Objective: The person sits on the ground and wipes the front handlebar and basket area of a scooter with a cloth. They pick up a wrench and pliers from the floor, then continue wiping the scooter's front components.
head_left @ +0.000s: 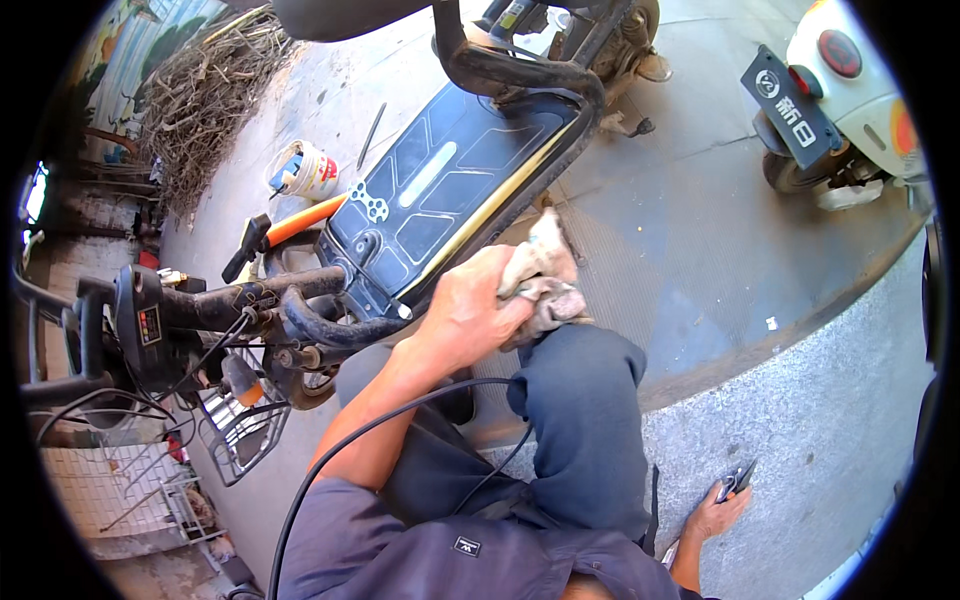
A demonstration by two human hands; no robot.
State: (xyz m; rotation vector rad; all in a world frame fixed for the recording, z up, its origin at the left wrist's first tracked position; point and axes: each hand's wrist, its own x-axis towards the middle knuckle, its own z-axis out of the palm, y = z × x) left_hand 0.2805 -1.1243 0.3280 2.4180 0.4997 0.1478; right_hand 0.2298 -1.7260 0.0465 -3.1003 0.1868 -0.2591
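A dirty whitish rag point(543, 268) is bunched in my left hand point(463, 312), fingers closed round it, above my bent knee and beside the scooter's frame. Far off to the lower right, my right hand point(714, 516) rests low over the pale stone ledge point(690, 445). Its fingers are closed on a small tool with dark handles and some bare metal, which looks like pliers point(737, 482). In front of me stands an electric scooter with a dark blue footboard point(430, 230). On that footboard lies a flat silver spanner with several holes point(369, 202).
A hammer with an orange handle point(308, 217) leans by the footboard. Beyond it are a white bucket point(318, 176) and a thin dark rod point(372, 136). The handlebar point(150, 315) fills the left. A white scooter point(860, 80) stands far right; sticks point(205, 110) are piled far left.
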